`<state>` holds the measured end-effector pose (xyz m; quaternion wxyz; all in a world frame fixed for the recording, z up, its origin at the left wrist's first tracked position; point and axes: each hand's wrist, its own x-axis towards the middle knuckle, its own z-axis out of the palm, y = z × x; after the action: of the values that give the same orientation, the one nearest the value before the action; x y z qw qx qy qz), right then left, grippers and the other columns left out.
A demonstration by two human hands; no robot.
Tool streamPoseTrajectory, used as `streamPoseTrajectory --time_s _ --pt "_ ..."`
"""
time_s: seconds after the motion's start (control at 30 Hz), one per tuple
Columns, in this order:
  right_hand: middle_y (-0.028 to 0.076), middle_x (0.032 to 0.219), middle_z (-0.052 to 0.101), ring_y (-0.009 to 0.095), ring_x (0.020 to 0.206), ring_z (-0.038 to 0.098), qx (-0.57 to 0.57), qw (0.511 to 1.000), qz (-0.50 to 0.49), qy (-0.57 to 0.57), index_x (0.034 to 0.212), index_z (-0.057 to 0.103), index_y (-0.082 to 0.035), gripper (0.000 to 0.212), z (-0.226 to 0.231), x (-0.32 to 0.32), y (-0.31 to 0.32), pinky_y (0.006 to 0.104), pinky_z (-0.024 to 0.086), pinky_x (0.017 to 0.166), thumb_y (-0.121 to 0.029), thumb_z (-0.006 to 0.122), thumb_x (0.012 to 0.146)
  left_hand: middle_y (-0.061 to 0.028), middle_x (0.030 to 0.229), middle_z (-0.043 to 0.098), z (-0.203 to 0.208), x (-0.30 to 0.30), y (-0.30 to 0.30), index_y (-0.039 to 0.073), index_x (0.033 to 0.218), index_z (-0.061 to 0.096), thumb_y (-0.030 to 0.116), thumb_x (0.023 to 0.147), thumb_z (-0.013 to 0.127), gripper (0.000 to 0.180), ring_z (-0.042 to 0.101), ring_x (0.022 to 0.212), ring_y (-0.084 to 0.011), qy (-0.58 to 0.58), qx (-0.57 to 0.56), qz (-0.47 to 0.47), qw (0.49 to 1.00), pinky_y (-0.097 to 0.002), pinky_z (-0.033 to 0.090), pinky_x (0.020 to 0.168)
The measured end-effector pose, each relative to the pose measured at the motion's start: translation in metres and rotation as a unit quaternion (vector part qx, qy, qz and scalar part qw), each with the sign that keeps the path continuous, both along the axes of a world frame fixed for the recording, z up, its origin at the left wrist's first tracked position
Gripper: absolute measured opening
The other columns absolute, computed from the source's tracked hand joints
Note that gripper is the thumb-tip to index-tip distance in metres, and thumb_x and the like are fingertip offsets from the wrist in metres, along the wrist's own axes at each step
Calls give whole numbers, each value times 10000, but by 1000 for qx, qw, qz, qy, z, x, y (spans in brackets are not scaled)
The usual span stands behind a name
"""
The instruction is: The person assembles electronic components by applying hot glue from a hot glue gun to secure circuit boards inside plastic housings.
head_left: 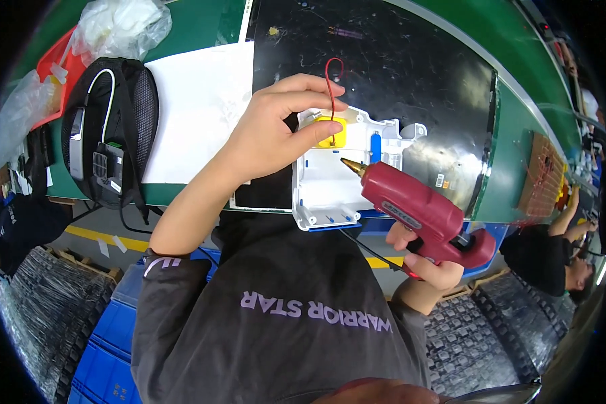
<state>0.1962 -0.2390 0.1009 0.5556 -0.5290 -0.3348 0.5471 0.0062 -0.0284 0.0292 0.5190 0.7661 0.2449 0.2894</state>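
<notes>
In front of me an open white plastic housing [316,182] stands at the table's near edge, its hollow side up. A yellow square part [341,137] sits in its far left end, and a thin red-and-black wire [332,87] loops up from it. My left hand [276,121] reaches over that end, thumb and fingertips closed about the wire, the thumb against the yellow part. My right hand [431,266] is wrapped round the handle of a dark red glue gun [414,205]. The gun's brass nozzle points at the housing's inside, a little short of the yellow part.
A black mat [397,74] covers the table's middle, beside a white sheet [192,101]. Left stand a black mesh bag [148,101] with devices and a red bin [50,64] with plastic bags. A brown board [541,175] lies right. Other people work at both sides.
</notes>
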Motion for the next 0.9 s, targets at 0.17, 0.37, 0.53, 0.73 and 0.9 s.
streamPoseTrajectory --time_s 0.17,0.37,0.53,0.73,0.9 --pt "125 849 635 222 823 620 -21 1000 -19 9 969 600 63 330 -2 1 -2 344 487 773 76 618 639 -108 1069 661 -3 1 2 24 1029 682 137 804 716 254 636 970 -223 17 -8 17 1000 -307 503 845" --pt "117 892 622 211 872 605 -29 999 11 -30 979 589 58 296 -5 1 -3 337 477 789 85 608 685 -133 1080 659 -9 0 4 10 1121 641 181 847 690 326 634 990 -202 56 -102 27 993 -299 496 866" --pt "117 912 611 210 884 603 -25 998 17 -50 1038 549 66 340 -10 2 -8 339 482 794 102 599 704 -165 1089 656 3 0 0 -38 1222 561 274 872 662 480 626 1025 -218 118 -122 48 984 -303 490 862" --pt "120 910 608 219 880 604 -6 999 12 -34 1061 539 69 354 -11 4 -9 357 489 797 86 595 712 -154 1020 669 2 -9 -2 -34 1210 577 274 887 645 452 636 898 -188 171 -120 26 978 -266 495 783" --pt "128 817 610 275 786 599 114 989 -51 74 971 549 40 333 -11 -4 -6 379 493 763 -52 649 666 -118 998 671 2 -9 -16 -27 1189 592 185 906 618 355 621 870 -134 119 -214 42 969 -242 492 758"
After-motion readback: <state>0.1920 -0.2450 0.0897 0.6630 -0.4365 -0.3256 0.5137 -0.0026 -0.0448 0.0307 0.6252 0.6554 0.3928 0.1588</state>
